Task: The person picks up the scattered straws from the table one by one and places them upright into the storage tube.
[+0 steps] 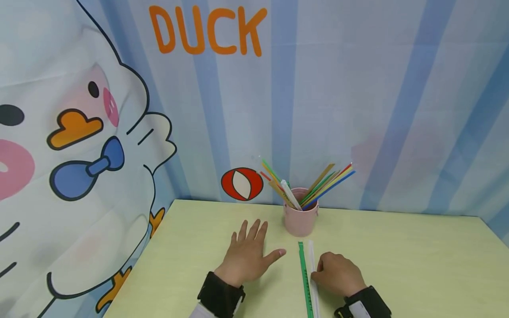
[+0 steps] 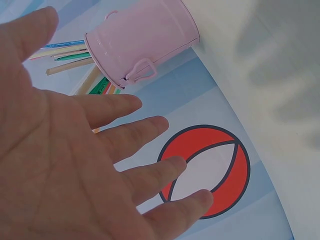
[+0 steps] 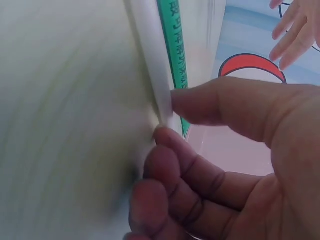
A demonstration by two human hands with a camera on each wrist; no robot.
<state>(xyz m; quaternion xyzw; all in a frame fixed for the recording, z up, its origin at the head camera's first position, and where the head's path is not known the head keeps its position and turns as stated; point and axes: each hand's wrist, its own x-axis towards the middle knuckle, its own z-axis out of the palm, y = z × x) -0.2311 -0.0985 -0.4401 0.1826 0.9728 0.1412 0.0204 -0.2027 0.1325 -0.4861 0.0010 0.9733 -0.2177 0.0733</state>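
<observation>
Two long thin straws lie side by side on the table, pointing away from me: a green wrapped straw (image 1: 304, 274) with dark printing, and a white straw (image 1: 311, 251) just right of it. Thumb and index finger of my right hand (image 1: 339, 274) pinch the white straw partway along its length. In the right wrist view, the thumb covers part of the white straw (image 3: 150, 50), and the green straw (image 3: 172, 40) runs behind it. My left hand (image 1: 246, 260) is spread palm down over the table, left of both straws, holding nothing.
Behind the hands stands a pink bucket (image 1: 300, 223) with side handles, holding several straws (image 1: 330, 185) in different colours. A blue striped backdrop (image 1: 342, 110) with a printed duck and a red ball picture (image 1: 228, 183) rises at the pale yellow table's (image 1: 417, 265) far edge.
</observation>
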